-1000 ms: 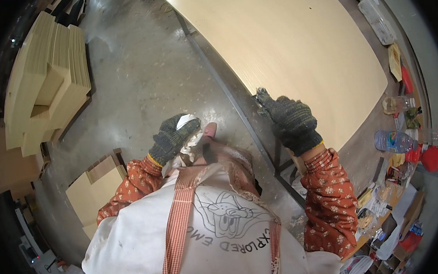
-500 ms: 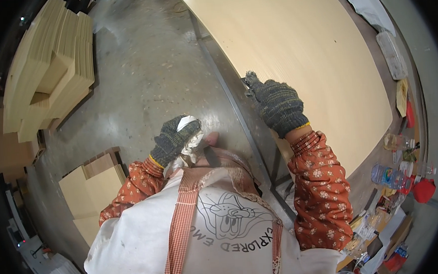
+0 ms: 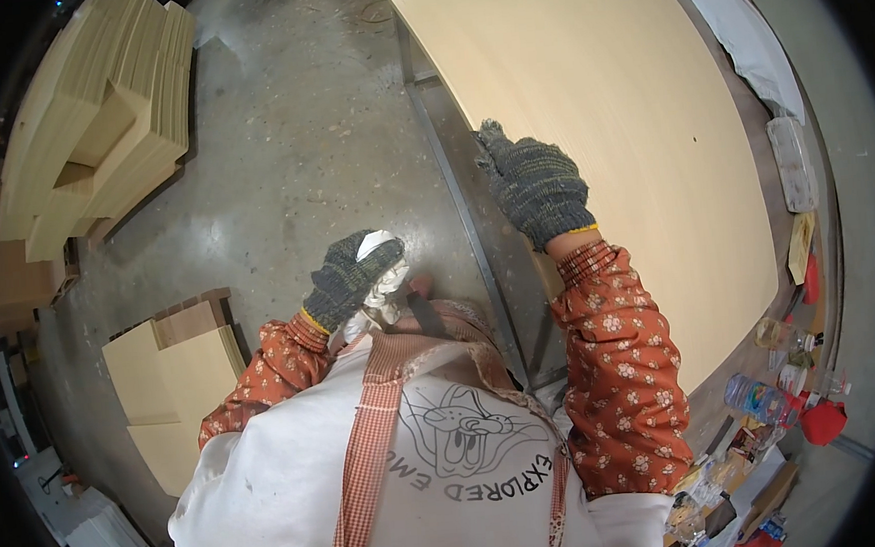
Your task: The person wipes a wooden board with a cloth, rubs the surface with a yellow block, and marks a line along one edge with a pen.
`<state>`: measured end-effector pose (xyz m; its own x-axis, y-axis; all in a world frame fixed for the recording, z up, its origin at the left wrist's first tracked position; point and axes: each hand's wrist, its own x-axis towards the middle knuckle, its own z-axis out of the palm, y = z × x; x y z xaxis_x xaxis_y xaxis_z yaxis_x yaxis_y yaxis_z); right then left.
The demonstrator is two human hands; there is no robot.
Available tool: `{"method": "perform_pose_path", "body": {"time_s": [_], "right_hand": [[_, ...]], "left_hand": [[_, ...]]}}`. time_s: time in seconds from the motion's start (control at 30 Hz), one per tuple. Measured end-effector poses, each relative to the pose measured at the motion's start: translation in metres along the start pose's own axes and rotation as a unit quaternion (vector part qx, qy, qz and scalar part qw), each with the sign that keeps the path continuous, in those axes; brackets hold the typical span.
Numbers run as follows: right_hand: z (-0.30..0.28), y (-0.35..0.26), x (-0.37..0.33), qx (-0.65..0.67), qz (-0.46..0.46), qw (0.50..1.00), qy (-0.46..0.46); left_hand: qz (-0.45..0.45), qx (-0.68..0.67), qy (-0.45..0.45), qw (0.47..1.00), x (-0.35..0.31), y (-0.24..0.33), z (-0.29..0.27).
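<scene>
My left hand (image 3: 343,279), in a dark knitted glove with a yellow cuff, is closed on a crumpled white rag (image 3: 388,282) in front of my waist. My right hand (image 3: 537,187), gloved the same way, rests at the left edge of a large pale wood-coloured panel (image 3: 640,141). Its fingers are curled at that edge, and a greyish frayed tip shows at the front. Whatever those fingers pinch is hidden. The panel lies flat on a metal-framed table (image 3: 469,221).
Bottles (image 3: 761,399), a red item (image 3: 823,422) and clutter stand beyond the panel's near right side. A clear plastic box (image 3: 791,164) and white sheeting (image 3: 732,15) line its right edge. Stacked boards (image 3: 98,124) stand far left, more boards (image 3: 179,380) nearer, on the concrete floor (image 3: 277,113).
My right hand has moved slightly left and away from me along the panel's edge. The left hand keeps its hold on the rag. My view has shifted a little.
</scene>
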<state>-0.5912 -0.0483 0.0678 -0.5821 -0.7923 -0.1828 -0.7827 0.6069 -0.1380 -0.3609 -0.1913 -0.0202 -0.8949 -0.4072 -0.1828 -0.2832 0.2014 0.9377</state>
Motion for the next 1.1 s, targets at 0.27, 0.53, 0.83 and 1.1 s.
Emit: {"method": "perform_pose_path", "body": {"time_s": [0.27, 0.53, 0.83, 1.1], "right_hand": [[-0.004, -0.006, 0.015, 0.008, 0.026, 0.999, 0.023], [0.001, -0.004, 0.022, -0.031, 0.013, 0.999, 0.004], [-0.009, -0.005, 0.044, -0.018, -0.008, 1.000, 0.011], [-0.022, -0.009, 0.063, -0.010, 0.010, 1.000, 0.001]], "left_hand": [[0.013, -0.012, 0.028, 0.999, 0.008, -0.012, -0.013], [0.055, 0.051, 0.059, 0.995, 0.014, -0.023, -0.028], [0.026, 0.052, 0.048, 0.997, 0.024, -0.023, -0.041], [-0.007, 0.026, 0.028, 0.999, 0.032, -0.040, -0.047]]}}
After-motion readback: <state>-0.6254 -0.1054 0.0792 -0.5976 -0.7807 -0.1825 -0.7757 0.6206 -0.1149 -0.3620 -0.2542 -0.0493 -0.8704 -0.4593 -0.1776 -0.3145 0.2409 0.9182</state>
